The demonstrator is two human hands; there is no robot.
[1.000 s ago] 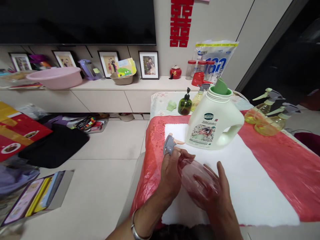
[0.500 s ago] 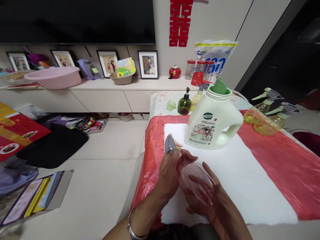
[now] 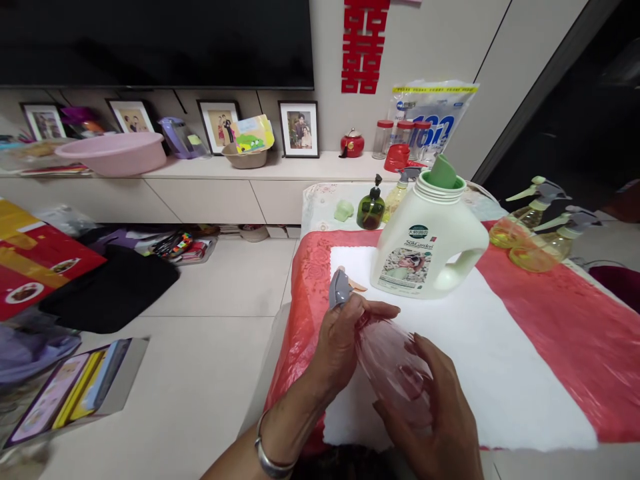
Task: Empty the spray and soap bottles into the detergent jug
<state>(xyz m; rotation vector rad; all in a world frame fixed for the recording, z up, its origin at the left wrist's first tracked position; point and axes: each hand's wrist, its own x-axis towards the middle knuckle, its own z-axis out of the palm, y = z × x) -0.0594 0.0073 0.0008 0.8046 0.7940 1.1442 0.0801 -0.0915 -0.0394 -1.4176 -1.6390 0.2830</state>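
A clear pinkish spray bottle (image 3: 393, 367) with a grey trigger head (image 3: 340, 288) is held tilted above a white cloth (image 3: 500, 373). My left hand (image 3: 340, 343) is wrapped round its neck, just below the trigger head. Around the bottle's base curve the fingers of my right hand (image 3: 440, 407), thumb on the near side. Beyond the hands stands a large pale green jug (image 3: 427, 240) with a label, a green cap piece (image 3: 443, 173) resting in its mouth.
Behind the jug are a dark green pump bottle (image 3: 371, 208) and a pale green lump (image 3: 343, 211). Two yellowish spray bottles (image 3: 543, 250) lie on the red cover (image 3: 565, 333) at right. A cabinet (image 3: 210, 197) holds frames, a pink basin (image 3: 113, 155) and jars.
My right hand has shifted round the bottle's base, its fingers now more curled against it. My left hand keeps its hold on the neck. The view has moved slightly.
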